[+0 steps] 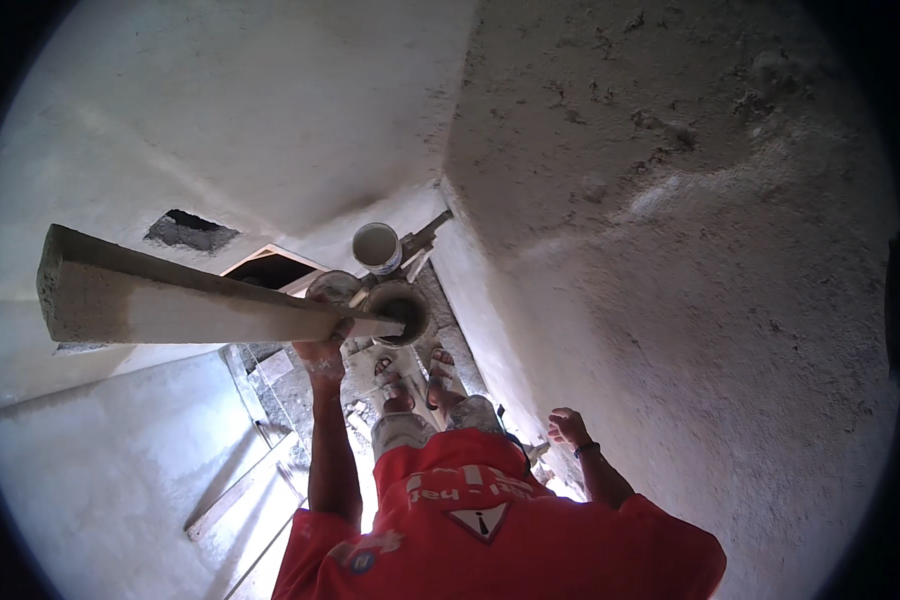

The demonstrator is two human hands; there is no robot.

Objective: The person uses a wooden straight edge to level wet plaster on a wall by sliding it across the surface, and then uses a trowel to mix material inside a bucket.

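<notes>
My left hand (320,350) grips a long pale straightedge (170,295) near its far end, which reaches over a bucket with grey contents (390,302). The straightedge's wide near end sticks out to the left, coated with plaster. A white bucket (376,248) stands just beyond, and another round container (328,286) is partly hidden behind the straightedge. My right hand (565,428) is raised at my right side near the wall, fingers loosely bent and apart, holding nothing. My sandalled feet (410,375) stand below the buckets on narrow boards.
A rough plastered wall (670,300) rises close on the right, meeting a paler wall (270,100) in a corner. The paler wall has a dark hole (190,228) and a framed opening (265,268). Boards (240,480) and debris lie below to the left in bright light.
</notes>
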